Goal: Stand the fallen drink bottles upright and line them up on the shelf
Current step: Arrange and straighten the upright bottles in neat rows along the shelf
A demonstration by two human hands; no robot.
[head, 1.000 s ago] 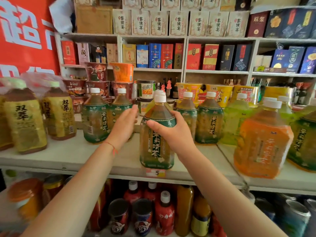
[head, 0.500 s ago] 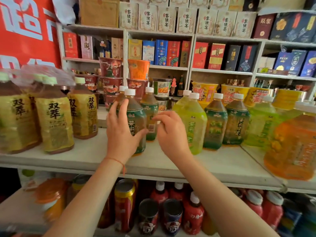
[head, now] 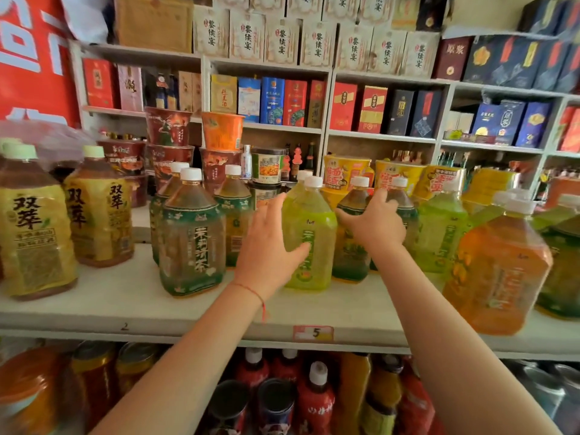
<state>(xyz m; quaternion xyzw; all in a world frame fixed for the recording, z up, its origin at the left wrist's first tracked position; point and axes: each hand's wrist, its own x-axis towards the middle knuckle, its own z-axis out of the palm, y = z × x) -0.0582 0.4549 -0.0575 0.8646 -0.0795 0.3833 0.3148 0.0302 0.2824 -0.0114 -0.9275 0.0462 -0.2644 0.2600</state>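
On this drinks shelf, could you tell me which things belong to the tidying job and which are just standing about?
Job:
- light green bottle, left hand against it
- dark green bottle, right hand on it
- shelf

Standing about:
- noodle cups
- boxed goods
- red bottles below

Centre: translucent lime-green plastic drink bottle (head: 309, 237), white cap, green label band. Left of centre: amber tea bottle with dark green patterned label (head: 192, 240). Far left: brown bottle with yellow label (head: 33, 233), black characters. Right: orange plastic bottle (head: 497, 271). Upper left: red banner (head: 28, 58), white lettering. White-painted shelf (head: 125, 306) with a pink-and-yellow price tag (head: 313, 333).
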